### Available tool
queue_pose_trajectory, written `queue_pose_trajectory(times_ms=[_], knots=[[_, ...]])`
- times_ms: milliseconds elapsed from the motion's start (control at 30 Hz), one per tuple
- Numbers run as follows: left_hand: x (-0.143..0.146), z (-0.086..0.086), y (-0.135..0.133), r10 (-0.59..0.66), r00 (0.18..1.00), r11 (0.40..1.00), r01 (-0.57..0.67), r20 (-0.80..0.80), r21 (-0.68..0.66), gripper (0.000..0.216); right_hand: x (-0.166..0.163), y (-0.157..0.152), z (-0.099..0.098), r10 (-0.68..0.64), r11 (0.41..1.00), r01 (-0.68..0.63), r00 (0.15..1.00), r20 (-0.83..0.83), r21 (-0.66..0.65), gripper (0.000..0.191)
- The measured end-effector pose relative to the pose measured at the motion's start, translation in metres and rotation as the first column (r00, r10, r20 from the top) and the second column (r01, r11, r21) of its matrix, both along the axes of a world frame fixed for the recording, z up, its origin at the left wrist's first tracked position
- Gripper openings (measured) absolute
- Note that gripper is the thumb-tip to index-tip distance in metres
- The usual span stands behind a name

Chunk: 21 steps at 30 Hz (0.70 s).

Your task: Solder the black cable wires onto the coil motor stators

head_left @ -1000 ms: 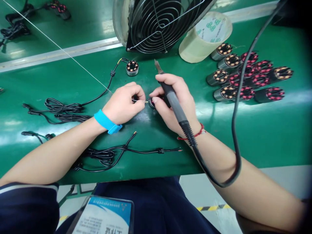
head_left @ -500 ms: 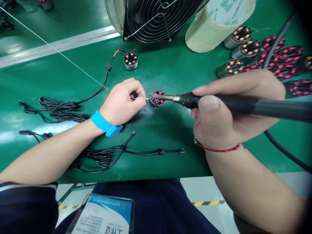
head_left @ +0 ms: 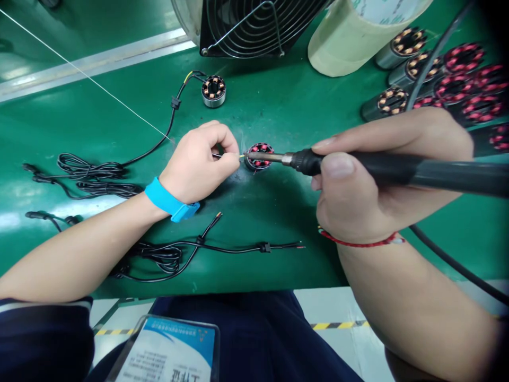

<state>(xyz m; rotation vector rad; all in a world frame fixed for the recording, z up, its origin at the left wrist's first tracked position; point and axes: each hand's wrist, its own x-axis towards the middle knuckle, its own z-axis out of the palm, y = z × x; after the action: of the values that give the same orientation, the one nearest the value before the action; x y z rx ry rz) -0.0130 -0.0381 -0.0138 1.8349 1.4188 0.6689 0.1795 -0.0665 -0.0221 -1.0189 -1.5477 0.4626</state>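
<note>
My right hand (head_left: 353, 175) grips the black handle of a soldering iron (head_left: 304, 161). The iron's metal tip lies over the left side of a motor stator (head_left: 260, 163) with red windings, close to my left fingertips. With thumb and forefinger, my left hand (head_left: 202, 159) pinches a thin wire (head_left: 240, 156) whose yellow-green end reaches toward the stator. Whether tip and wire touch is too small to tell. Faint smoke rises beside the stator. A thin strand of solder wire (head_left: 119, 102) runs from the upper left to behind my left hand.
A second stator (head_left: 213, 93) with copper windings, joined to a black cable (head_left: 174, 114), sits behind my left hand. Coiled cables (head_left: 159, 257) lie near the front edge. A fan (head_left: 254, 29), a pale cylinder (head_left: 342, 42) and several stators (head_left: 457, 87) stand at the back and right.
The view has shifted slightly, so the fan and the stators on the right sit differently in it. Both hands keep their grips, and the iron tip stays at the red-wound stator.
</note>
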Motion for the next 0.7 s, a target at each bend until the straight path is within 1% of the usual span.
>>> queue_pose_trajectory(times_ms=[200, 300, 433, 500, 600, 700], knots=[[0.000, -0.003, 0.001, -0.005, 1.000, 0.999, 0.004, 0.009, 0.046, 0.016, -0.001, 0.005, -0.006, 0.034, 0.994, -0.031, 0.999, -0.032, 0.101, 0.009], [0.000, -0.004, 0.000, 0.001, 1.000, 0.999, -0.001, 0.001, 0.044, 0.016, 0.000, 0.006, -0.008, 0.035, 0.993, -0.029, 0.998, -0.054, 0.118, 0.010], [-0.001, -0.003, 0.000, -0.003, 1.000, 0.999, 0.003, -0.003, 0.048, 0.016, 0.000, 0.005, -0.008, 0.065, 0.992, -0.059, 0.997, -0.051, 0.112, 0.009], [-0.001, -0.003, 0.000, -0.007, 1.000, 0.998, 0.007, -0.005, 0.055, 0.015, 0.001, 0.005, -0.009, 0.057, 0.993, -0.052, 0.997, -0.043, 0.102, 0.009], [-0.001, -0.004, 0.001, -0.010, 1.000, 0.998, 0.011, -0.014, 0.057, 0.015, 0.001, 0.007, -0.013, 0.005, 0.994, -0.002, 0.999, -0.034, 0.109, 0.013], [-0.001, -0.004, 0.001, -0.008, 1.000, 0.998, 0.009, -0.020, 0.058, 0.015, 0.001, 0.010, -0.017, 0.030, 0.996, -0.028, 0.999, -0.014, 0.080, 0.019]])
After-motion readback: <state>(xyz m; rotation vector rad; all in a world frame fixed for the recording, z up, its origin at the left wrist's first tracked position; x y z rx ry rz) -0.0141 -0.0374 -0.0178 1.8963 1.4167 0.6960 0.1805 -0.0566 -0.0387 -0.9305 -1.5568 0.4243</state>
